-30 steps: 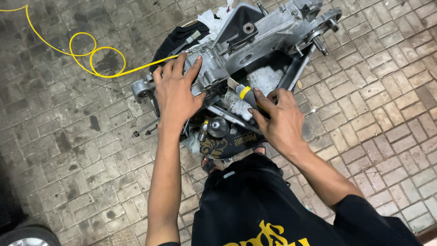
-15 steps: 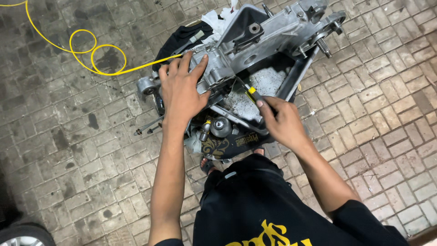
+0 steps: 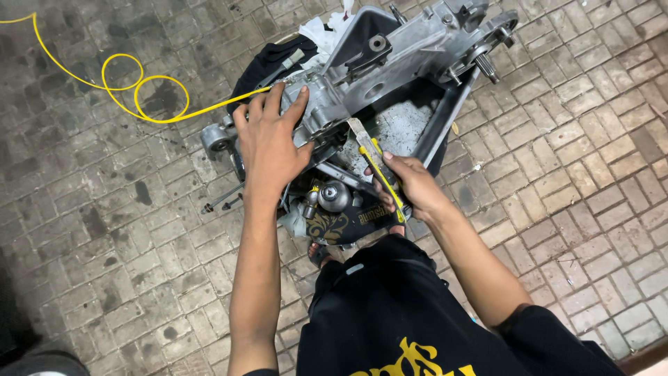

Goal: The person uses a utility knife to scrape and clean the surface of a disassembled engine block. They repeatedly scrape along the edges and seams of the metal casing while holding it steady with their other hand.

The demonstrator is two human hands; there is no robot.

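A grey metal engine case [image 3: 403, 63] lies on the paved ground in front of me. My left hand [image 3: 271, 139] rests flat on its left end, fingers spread. My right hand [image 3: 407, 184] grips a yellow utility knife [image 3: 372, 157] whose blade points up toward the edge of the case opening. Below the case sit a round metal part [image 3: 334, 196] and a dark cloth with gold print [image 3: 348, 223].
A yellow hose [image 3: 139, 90] loops over the brick paving at the upper left. Black and white cloths [image 3: 278, 59] lie under the case's far left side. Loose bolts [image 3: 223, 200] lie left of my left arm. A dark tyre edge [image 3: 28, 358] shows bottom left.
My right hand has pulled back toward me and lifted the knife, whose blade now shows clear of the case. My left hand stays on the case.
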